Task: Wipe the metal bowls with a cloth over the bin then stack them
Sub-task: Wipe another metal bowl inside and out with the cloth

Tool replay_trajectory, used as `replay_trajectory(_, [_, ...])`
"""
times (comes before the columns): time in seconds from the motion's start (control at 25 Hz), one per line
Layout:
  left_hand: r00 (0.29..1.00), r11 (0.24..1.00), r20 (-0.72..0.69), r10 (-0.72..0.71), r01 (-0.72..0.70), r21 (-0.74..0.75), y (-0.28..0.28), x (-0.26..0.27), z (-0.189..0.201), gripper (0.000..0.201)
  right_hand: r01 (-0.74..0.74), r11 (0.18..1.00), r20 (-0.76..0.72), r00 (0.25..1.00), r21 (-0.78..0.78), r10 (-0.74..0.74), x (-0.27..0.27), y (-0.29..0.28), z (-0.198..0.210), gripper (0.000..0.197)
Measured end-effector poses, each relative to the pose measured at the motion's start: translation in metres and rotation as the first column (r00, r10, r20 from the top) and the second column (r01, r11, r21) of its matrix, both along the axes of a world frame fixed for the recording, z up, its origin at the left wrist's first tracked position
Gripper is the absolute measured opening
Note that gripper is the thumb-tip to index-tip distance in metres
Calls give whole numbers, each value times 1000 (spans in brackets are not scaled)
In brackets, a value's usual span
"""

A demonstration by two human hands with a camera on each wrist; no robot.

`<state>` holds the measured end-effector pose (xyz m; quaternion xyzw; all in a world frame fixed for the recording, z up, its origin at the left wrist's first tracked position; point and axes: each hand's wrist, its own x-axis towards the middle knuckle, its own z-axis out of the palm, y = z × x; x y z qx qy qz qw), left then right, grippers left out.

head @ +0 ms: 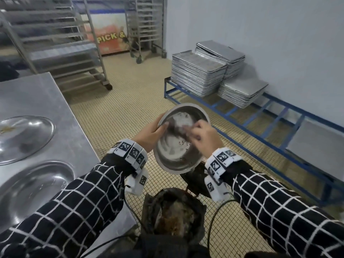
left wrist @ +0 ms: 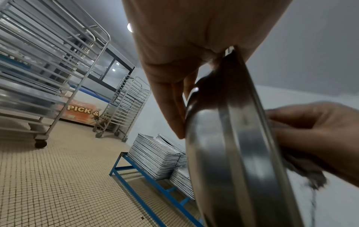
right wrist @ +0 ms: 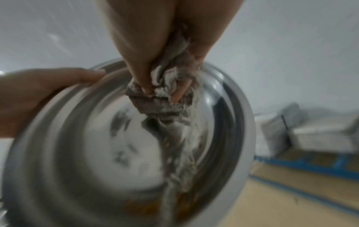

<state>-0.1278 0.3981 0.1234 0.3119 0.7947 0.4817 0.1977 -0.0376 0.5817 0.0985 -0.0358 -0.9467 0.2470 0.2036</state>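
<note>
Mid-wipe: left hand (head: 149, 132) grips metal bowl (head: 178, 157) rim, right hand (head: 202, 135) pinches bunched cloth (right wrist: 165, 98) inside, over bin (head: 175, 211); next, clear brown residue, then stack.

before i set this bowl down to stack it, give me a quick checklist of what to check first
1. Left hand grips the bowl at the rim, thumb inside: ok.
2. Right hand holds the cloth against the inside of the bowl: ok.
3. Inside wiped clean: not ok, brownish residue shows near the lower rim and dark specks on the bottom.
4. Bowl held over the bin: ok, it is tilted above the bin's far edge.
5. Outside of the bowl clean: cannot tell, only part shows in the left wrist view.
6. Place to stack: ok, two bowls sit on the metal table.
</note>
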Motion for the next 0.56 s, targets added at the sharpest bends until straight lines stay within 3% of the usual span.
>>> replay_trajectory(0.08, [999, 1000, -40, -4, 3, -17, 4, 0, 7, 33, 4, 984, -85, 996, 176, 11, -12, 17, 15, 26])
replay_trajectory(0.24, [997, 999, -78, 12, -8, 50, 9, 5, 24, 24, -45, 908, 44, 999, 416, 29, -20, 45, 3, 24])
replay_trajectory(0.32, [991, 992, -127, 41, -26, 120, 11, 4, 23, 28, -77, 924, 132, 991, 374, 30, -12, 46, -14, 31])
replay_trajectory(0.44, [966, 995, -258, 24, 1, 97, 12, -3, 13, 47, -74, 980, 279, 960, 186, 20, -9, 35, -33, 38])
replay_trajectory(0.56, [923, 997, -380, 56, -34, 63, 13, -3, 10, 46, -125, 974, 465, 885, 190, 23, -19, 22, -44, 47])
